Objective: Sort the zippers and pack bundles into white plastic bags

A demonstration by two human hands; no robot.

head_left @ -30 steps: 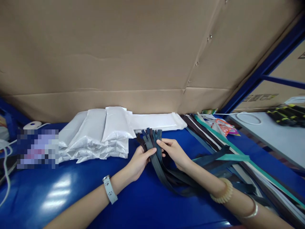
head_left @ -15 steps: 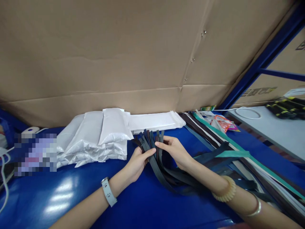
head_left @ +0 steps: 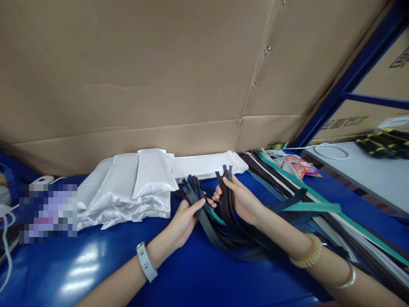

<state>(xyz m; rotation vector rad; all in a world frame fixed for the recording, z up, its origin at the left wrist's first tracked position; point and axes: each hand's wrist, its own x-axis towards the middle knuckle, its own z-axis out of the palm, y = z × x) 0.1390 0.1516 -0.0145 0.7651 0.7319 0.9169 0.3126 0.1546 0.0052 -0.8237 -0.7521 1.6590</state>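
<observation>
A bunch of dark zippers lies on the blue table (head_left: 96,260), split into two groups. My left hand (head_left: 183,217) is closed around the ends of the dark blue and grey zippers (head_left: 193,192). My right hand (head_left: 244,200) pinches a smaller group of brown and dark zippers (head_left: 225,187), held a little to the right of the first group. One teal zipper (head_left: 215,215) shows between the two hands. The long tails run back under my right forearm.
A stack of white plastic bags (head_left: 128,187) lies left of my hands, with flat white bags (head_left: 204,164) behind them. More long zippers, teal, brown and white (head_left: 306,204), stretch along the right. A cardboard wall (head_left: 159,85) stands behind. A grey table (head_left: 361,170) is far right.
The single bunch has been split: my right hand has pulled a few brown zippers away to the right and slightly up, while my left hand keeps the rest.
</observation>
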